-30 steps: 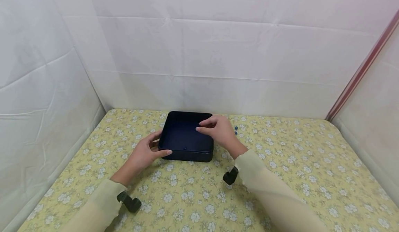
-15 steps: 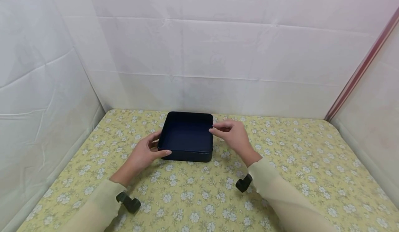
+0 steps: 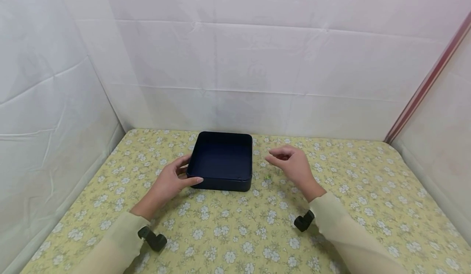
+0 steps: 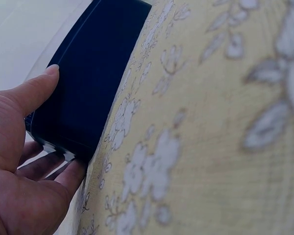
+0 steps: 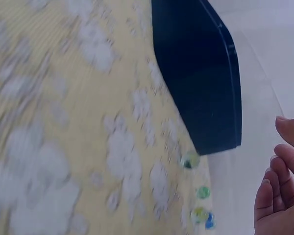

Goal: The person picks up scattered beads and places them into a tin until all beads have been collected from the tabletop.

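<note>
A dark navy square box (image 3: 220,183), open at the top, stands on the cloth. My left hand (image 3: 170,183) grips its front left corner, thumb on the front wall and fingers along the left side; the left wrist view shows the thumb (image 4: 41,88) pressed to the wall. My right hand (image 3: 292,163) hovers over the cloth to the right of the box, fingers loosely bent. A gap shows between its thumb (image 5: 290,131) and fingers, with nothing held. Several glass marbles (image 5: 203,192) lie beside the box in the right wrist view; a greenish marble (image 3: 268,177) shows below the right hand.
A yellow flowered cloth (image 3: 220,233) covers the table. White sheeting (image 3: 235,61) hangs behind it and on both sides, with a reddish strip (image 3: 427,81) at the right corner. A black wrist camera (image 3: 304,221) sits on the right sleeve.
My right hand has drawn back from over the box to its right side. Blue marbles seen there earlier are hidden now, and a greenish marble shows. My left hand keeps its hold.
</note>
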Demonstrator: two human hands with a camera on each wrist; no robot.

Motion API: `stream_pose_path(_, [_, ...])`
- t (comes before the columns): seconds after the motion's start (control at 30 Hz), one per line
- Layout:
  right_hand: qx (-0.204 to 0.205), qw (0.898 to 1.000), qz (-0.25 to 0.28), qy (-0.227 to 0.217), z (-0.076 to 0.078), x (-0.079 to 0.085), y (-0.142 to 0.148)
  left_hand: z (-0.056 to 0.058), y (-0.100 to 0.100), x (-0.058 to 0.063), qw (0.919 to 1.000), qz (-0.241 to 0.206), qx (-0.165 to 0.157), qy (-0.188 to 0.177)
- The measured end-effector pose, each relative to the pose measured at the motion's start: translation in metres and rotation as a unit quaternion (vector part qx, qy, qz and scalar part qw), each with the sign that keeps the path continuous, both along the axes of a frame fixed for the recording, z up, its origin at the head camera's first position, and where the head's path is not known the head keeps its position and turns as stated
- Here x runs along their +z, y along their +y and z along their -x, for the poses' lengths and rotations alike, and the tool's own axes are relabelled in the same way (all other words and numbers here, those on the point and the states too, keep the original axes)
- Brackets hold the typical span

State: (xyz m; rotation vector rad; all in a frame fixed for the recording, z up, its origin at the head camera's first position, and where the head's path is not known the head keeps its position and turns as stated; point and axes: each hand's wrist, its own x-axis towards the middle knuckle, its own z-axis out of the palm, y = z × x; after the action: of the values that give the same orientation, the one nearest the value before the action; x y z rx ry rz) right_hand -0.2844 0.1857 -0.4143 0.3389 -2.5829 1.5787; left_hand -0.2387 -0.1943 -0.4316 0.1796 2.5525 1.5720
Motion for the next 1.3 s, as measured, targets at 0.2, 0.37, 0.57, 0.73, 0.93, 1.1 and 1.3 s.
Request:
stream_pose_path(0.2, [-0.004, 1.0, -0.015, -0.018, -0.001, -0.003, 0.013, 0.0, 0.0, 0.0, 1.0, 0.001, -0.001, -0.001])
stream_pose_path(0.37, [-0.008, 0.999, -0.041, -0.034, 0.0, -0.006, 0.023, 0.0, 0.001, 0.001, 1.0, 0.006, 0.001, 0.002])
stream_pose_path(0.57, [-0.008, 0.997, -0.054, -0.06, 0.001, -0.01, 0.035, 0.001, 0.001, 0.001, 1.0, 0.007, 0.002, 0.002])
stream_pose_path(0.73, [-0.019, 0.994, -0.066, -0.079, 0.0, -0.013, 0.04, 0.001, 0.001, 0.0, 1.0, 0.003, 0.002, 0.001])
stream_pose_path(0.93, [-0.016, 0.993, -0.079, -0.086, 0.001, -0.014, 0.041, -0.001, 0.002, 0.002, 1.0, 0.005, 0.006, -0.001])
stream_pose_path(1.1, [0.0, 0.992, -0.085, -0.096, 0.002, -0.014, 0.042, -0.001, 0.003, 0.003, 0.9999, 0.008, 0.007, 0.0])
stream_pose_path(1.3, [0.019, 0.987, -0.113, -0.11, 0.003, -0.015, 0.043, -0.001, 0.003, 0.003, 0.9999, 0.007, 0.008, -0.001])
